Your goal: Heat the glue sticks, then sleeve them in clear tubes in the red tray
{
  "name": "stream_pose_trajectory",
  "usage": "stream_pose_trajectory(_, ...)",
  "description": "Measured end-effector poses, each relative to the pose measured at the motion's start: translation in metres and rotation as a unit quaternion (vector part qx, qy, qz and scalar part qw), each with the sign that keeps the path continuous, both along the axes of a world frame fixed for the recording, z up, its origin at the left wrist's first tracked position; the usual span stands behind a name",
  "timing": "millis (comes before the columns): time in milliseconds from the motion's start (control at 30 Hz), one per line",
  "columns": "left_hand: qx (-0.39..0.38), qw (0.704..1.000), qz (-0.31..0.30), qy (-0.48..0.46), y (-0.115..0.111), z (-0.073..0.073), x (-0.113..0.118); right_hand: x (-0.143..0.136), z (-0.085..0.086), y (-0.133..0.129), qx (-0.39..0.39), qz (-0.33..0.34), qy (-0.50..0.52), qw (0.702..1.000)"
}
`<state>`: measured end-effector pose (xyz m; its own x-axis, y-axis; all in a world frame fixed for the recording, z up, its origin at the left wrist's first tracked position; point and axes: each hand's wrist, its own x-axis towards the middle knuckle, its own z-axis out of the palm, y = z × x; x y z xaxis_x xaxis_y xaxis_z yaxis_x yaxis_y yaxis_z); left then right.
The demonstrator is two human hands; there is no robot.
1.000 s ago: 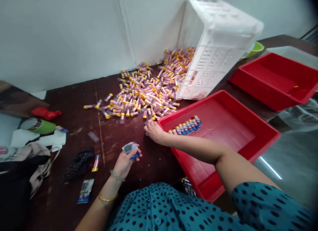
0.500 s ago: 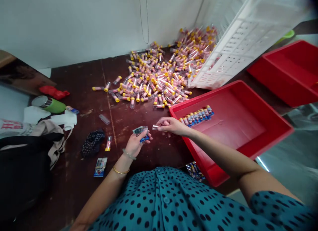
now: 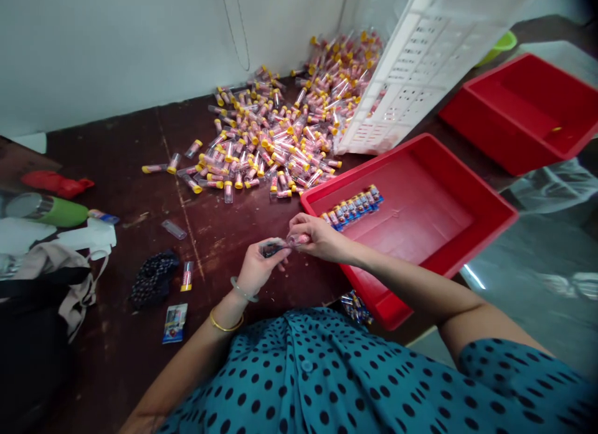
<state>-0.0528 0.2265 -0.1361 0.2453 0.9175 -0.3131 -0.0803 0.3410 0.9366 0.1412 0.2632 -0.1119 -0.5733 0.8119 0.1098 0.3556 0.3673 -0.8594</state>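
My left hand [image 3: 262, 263] is closed on a small plastic packet [image 3: 271, 248], whose printed side is mostly hidden by the fingers. Pinched in my right hand [image 3: 322, 236] is a clear tube with pink contents [image 3: 299, 240]; its end meets the packet's edge, and I cannot tell whether it is inside. A flat blue-printed packet [image 3: 175, 324] and a single yellow-capped tube [image 3: 187, 276] lie left of my left hand. Beyond both hands spreads a large heap of yellow-capped tubes [image 3: 275, 141]. Wrapped tubes [image 3: 352, 210] stand in a row inside the red tray [image 3: 455, 253].
A white perforated crate [image 3: 397, 79] leans beside the heap. Another red bin [image 3: 514, 122] is at far right. On the left lie a dark patterned cloth [image 3: 153, 278], a clear plastic piece [image 3: 174, 229], a green bottle [image 3: 60, 211] and a bag [image 3: 37, 347].
My hands have come together, bringing the tube against the packet. The packet has turned and shows less of its print. The whole view has shifted, so the table things appear further left.
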Motion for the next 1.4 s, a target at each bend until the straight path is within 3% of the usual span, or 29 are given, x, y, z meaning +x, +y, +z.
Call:
stream_pose_trajectory(333, -0.039, 0.999, -0.036, 0.0, 0.01, -0.001, -0.004, 0.023, 0.007, 0.002, -0.028, -0.039, -0.012, 0.999)
stream_pose_trajectory(567, -0.037, 0.999, -0.009, -0.037, 0.017, -0.005, 0.006, 0.064, 0.024, 0.008, -0.166, -0.187, 0.151, 0.956)
stream_pose_trajectory(767, -0.038, 0.998, -0.034, -0.042, 0.017, -0.001, 0.015, 0.068, 0.03, 0.005, -0.223, -0.18, 0.202, 0.936)
stream_pose_trajectory(1067, -0.048, 0.996, -0.067, -0.03, 0.013, 0.0, 0.033, 0.066, 0.036, -0.002, -0.108, -0.168, 0.112, 0.973)
stream_pose_trajectory(1233, -0.104, 0.988, -0.071, -0.088, 0.008, 0.014, 0.055, 0.066, 0.018, -0.025, -0.059, -0.186, 0.122, 0.973)
stream_pose_trajectory(1400, -0.152, 0.975, -0.083, -0.138, 0.004, 0.02, 0.074, 0.065, 0.003, -0.052, -0.079, -0.235, 0.155, 0.956)
